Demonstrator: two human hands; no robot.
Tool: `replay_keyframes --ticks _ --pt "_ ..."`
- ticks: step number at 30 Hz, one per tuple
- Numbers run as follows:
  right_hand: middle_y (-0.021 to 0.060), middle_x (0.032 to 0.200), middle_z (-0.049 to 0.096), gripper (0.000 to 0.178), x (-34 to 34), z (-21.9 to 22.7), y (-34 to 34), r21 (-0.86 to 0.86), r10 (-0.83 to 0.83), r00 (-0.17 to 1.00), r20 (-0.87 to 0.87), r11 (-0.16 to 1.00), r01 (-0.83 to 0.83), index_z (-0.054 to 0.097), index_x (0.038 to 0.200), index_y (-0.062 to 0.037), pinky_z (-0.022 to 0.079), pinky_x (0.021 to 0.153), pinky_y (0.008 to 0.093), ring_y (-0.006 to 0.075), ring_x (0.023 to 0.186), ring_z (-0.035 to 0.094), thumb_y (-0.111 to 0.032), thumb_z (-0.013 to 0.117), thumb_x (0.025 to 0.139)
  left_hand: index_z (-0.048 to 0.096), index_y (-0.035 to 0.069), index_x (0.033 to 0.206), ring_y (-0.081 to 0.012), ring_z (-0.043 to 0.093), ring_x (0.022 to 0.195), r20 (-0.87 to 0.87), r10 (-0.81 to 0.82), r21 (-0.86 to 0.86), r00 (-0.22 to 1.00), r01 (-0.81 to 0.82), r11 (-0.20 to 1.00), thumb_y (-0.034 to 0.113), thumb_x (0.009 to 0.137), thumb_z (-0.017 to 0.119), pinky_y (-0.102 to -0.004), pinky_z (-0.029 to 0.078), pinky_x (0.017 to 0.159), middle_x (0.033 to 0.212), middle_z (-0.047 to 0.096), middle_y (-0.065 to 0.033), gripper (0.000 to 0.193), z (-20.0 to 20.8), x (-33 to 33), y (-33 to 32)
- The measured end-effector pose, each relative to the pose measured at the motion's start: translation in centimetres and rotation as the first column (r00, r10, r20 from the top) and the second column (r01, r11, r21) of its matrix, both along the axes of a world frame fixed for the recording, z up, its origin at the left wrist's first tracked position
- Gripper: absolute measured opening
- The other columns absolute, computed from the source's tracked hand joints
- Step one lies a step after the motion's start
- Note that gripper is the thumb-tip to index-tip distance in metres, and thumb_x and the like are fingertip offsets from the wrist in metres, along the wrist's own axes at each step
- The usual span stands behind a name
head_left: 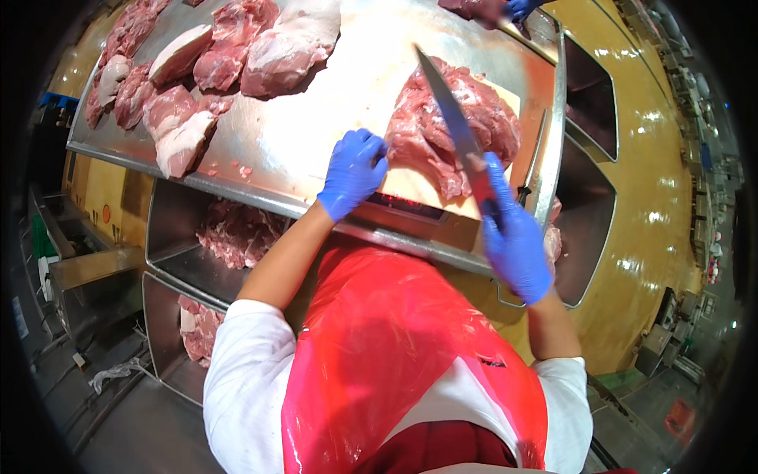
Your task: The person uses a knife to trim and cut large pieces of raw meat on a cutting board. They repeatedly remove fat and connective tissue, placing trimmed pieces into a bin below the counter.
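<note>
My right hand (515,237), in a blue glove, is closed around the handle of a long knife (448,103). Its blade slants up and left across a large piece of raw meat (418,130), tip pointing away from me. The meat lies on a pale cutting board (512,96); I cannot tell whether the blade touches it. Just left of the meat, my blue-gloved left hand (353,175) is closed, its fingers curled under near the board's edge. Anything inside those fingers is hidden.
Several cuts of raw meat (288,51) lie on the left of the metal table (260,189). A thin rod-like tool (538,150) lies at its right. A red-lit display (407,205) sits by the near edge. Metal bins (178,217) flank the table. Another person's gloved hand (519,8) is at the far right.
</note>
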State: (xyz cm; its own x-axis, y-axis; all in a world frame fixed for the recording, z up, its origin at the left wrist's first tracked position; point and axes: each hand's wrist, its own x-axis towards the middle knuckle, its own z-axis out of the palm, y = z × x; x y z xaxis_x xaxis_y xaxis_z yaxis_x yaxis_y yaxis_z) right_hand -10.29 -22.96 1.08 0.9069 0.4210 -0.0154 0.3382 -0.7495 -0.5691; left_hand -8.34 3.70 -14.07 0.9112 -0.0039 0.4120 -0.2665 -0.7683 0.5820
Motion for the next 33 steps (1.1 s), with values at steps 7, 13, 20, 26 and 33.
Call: replay_keyframes --ticks 7,13,20,26,33 --pt "0.0221 0.081 0.063 0.086 -1.3 -6.3 2.2 -0.194 0.216 0.975 -0.055 0.955 -0.223 0.02 0.159 -0.023 0.05 0.059 0.0511 0.0399 0.063 0.062 -0.003 0.057 0.085 0.057 0.006 0.079 -0.0326 0.056 0.077 0.145 -0.071 -0.12 0.987 0.089 0.989 0.005 0.073 0.068 -0.0441 0.046 0.071 0.077 0.057 -0.0111 0.012 -1.2 -0.4 0.8" --pt "0.022 0.08 0.063 0.087 -0.2 -8.2 3.9 -0.171 0.247 0.968 -0.044 0.953 -0.251 0.018 0.16 -0.0223 0.051 0.06 0.0501 0.0385 0.063 0.062 -0.003 0.056 0.084 0.057 0.006 0.077 -0.033 0.056 0.074 0.109 -0.086 -0.143 0.99 0.101 0.985 0.005 0.072 0.069 -0.0432 0.046 0.069 0.075 0.056 -0.0115 0.013 -1.1 -0.2 0.5" --pt "0.0202 0.081 0.066 0.062 4.5 -3.3 6.3 0.253 0.012 0.998 0.058 0.967 -0.027 0.037 0.152 -0.0152 0.052 0.062 0.0422 0.0333 0.07 0.067 -0.009 0.056 0.093 0.068 0.003 0.087 -0.0202 0.065 0.081 0.094 0.339 -0.085 0.936 -0.332 0.939 -0.006 0.074 0.074 -0.0321 0.052 0.08 0.088 0.068 -0.0072 0.018 5.2 -7.9 9.1" --pt "0.0051 0.077 0.062 0.021 16.3 -2.5 -5.9 0.528 -0.143 0.961 -0.236 0.811 0.25 0.058 0.105 -0.0022 0.055 0.069 0.0319 0.0143 0.063 0.061 -0.021 0.062 0.097 0.055 -0.001 0.13 -0.0362 0.051 0.121 -0.117 0.588 0.11 0.8 -0.578 0.808 0.016 0.08 0.079 -0.0464 0.041 0.105 0.131 0.054 -0.021 0.059 -2.9 -15.5 13.5" --pt "0.0071 0.1 0.069 0.022 21.2 -14.8 -4.8 0.75 0.141 0.741 -0.656 0.223 0.622 0.062 0.115 -0.0068 0.053 0.092 0.033 0.0182 0.091 0.067 -0.02 0.059 0.098 0.036 -0.004 0.144 -0.0333 0.039 0.135 -0.13 0.062 -0.776 0.99 -0.14 0.615 0.025 0.092 0.07 -0.0445 0.032 0.113 0.145 0.039 -0.0222 0.068 -0.9 0.8 -7.2"
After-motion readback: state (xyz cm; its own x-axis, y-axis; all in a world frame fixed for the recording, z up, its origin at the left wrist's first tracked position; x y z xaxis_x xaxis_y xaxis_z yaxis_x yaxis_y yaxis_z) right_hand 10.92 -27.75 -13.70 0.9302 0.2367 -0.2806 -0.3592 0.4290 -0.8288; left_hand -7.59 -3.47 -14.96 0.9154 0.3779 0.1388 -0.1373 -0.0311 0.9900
